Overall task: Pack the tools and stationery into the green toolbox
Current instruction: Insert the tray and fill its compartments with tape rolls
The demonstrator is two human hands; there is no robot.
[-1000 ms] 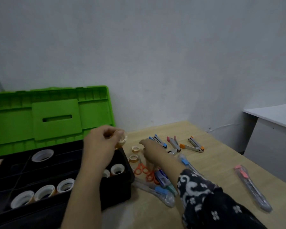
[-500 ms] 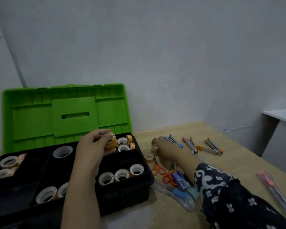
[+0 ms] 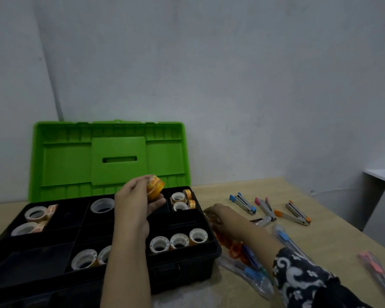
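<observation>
The green toolbox (image 3: 65, 163) stands open on the left, its black tray (image 3: 216, 245) holding several white-cored tape rolls (image 3: 179, 241). My left hand (image 3: 133, 207) pinches a small stack of orange tape rolls (image 3: 156, 187) above the tray, just left of the back right compartment, where several small rolls (image 3: 180, 200) lie. My right hand (image 3: 225, 221) rests on the table beside the box's right wall. Its fingers curl over a small tape roll (image 3: 207, 211) that is mostly hidden.
Three staplers (image 3: 242, 203) (image 3: 265, 207) (image 3: 296, 213) lie on the wooden table to the right. Orange scissors (image 3: 236, 250) and bagged pens (image 3: 249, 272) sit under my right forearm. A packaged cutter (image 3: 378, 272) lies at the far right, and a white desk (image 3: 382, 174) stands beyond the table.
My left hand has carried the orange tape rolls from the box's right edge to above the back of the tray. My right hand has drawn in toward the box's side.
</observation>
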